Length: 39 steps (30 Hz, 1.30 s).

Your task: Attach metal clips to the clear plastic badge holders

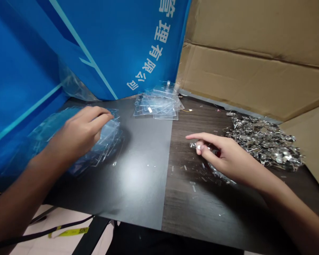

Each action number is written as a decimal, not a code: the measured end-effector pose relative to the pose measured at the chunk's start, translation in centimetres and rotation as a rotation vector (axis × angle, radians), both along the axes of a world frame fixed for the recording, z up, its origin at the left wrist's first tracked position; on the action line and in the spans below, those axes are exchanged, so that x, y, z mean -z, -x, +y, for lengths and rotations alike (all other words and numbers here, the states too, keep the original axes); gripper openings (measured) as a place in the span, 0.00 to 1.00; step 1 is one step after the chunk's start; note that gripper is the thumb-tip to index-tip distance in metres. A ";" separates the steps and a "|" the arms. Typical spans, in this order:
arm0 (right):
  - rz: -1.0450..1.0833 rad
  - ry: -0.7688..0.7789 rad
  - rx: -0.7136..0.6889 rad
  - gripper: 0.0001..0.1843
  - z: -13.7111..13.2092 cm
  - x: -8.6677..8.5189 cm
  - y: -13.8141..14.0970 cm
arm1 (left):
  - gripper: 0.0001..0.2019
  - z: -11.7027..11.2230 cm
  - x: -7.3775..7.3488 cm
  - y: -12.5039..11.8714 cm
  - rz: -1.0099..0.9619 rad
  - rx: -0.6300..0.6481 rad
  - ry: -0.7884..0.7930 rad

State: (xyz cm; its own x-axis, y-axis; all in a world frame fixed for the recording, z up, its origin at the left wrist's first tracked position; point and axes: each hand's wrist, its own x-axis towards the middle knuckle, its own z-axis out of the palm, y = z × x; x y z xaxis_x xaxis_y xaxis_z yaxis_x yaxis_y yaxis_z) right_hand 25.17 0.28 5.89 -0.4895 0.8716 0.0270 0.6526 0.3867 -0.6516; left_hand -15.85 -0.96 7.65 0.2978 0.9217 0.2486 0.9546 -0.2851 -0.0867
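Note:
My left hand (82, 129) rests on a loose pile of clear plastic sleeves (106, 141) at the left of the dark table, fingers bent and pinching the top sleeve's edge. My right hand (223, 156) lies on the wood-grain part of the table with the index finger stretched out to the left and the other fingers curled on a small metal clip (193, 145). A heap of shiny metal clips (266, 141) lies just right of that hand. A second stack of clear sleeves (159, 102) sits further back at the centre.
A blue printed panel (101, 46) stands behind and to the left. Brown cardboard (255, 63) walls off the back and right. A matte dark sheet (140, 170) covers the table's left half. Small clear scraps dot the surface. A black strap with a yellow tag (69, 232) lies on the floor below.

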 end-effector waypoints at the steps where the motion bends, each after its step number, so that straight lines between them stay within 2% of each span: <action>1: 0.019 0.016 0.003 0.22 -0.1 0.0 0.1 | 0.23 0.0 -0.2 -0.3 -0.041 0.013 -0.085; 5: 0.124 0.111 0.033 0.20 -0.3 0.4 0.4 | 0.14 0.0 -1.1 -3.0 -0.310 0.037 -0.374; 8: 0.208 0.163 0.052 0.15 -0.2 0.9 0.8 | 0.11 0.2 -1.4 -6.3 -0.592 0.049 -0.414; 10: 0.229 0.157 0.082 0.11 -0.3 1.3 1.1 | 0.07 0.5 -0.9 -8.7 -0.856 0.080 -0.294; 12: 0.230 0.140 0.110 0.10 -0.4 1.7 1.5 | 0.03 1.1 0.1 -11.0 -1.135 0.130 -0.044; 14: 0.233 0.148 0.106 0.13 -0.7 2.0 1.8 | 0.03 1.6 1.4 -12.7 -1.307 0.134 0.202; 16: 0.275 0.197 0.076 0.20 -1.2 2.2 2.0 | 0.06 1.9 2.7 -14.0 -1.397 0.120 0.334; 19: 0.349 0.240 0.030 0.28 -2.0 2.2 2.4 | 0.06 1.8 4.2 -14.9 -1.461 0.117 0.352; 25: 0.382 0.110 0.031 0.23 -2.8 2.3 3.2 | 0.09 0.3 5.6 -15.0 -1.512 0.104 0.312; 27: 0.379 0.035 0.050 0.20 -2.8 2.6 3.3 | 0.15 -0.7 5.8 -15.1 -1.406 0.138 0.225; 30: 0.386 -0.053 0.048 0.17 -2.9 2.9 3.5 | 0.26 -2.4 6.0 -15.6 -1.135 0.229 0.145; 31: 0.392 -0.062 0.029 0.16 -3.0 3.0 3.6 | 0.28 -3.0 6.0 -15.7 -1.081 0.249 0.161; 33: 0.416 -0.061 -0.014 0.14 -3.3 2.9 3.7 | 0.26 -3.8 6.1 -15.9 -1.094 0.274 0.246; 37: 0.501 0.004 -0.075 0.12 -3.8 2.7 4.1 | 0.16 -4.2 5.7 -15.7 -1.299 0.335 0.529; 39: 0.538 0.081 -0.091 0.13 -3.9 2.7 4.1 | 0.17 -4.1 5.5 -15.6 -1.367 0.345 0.601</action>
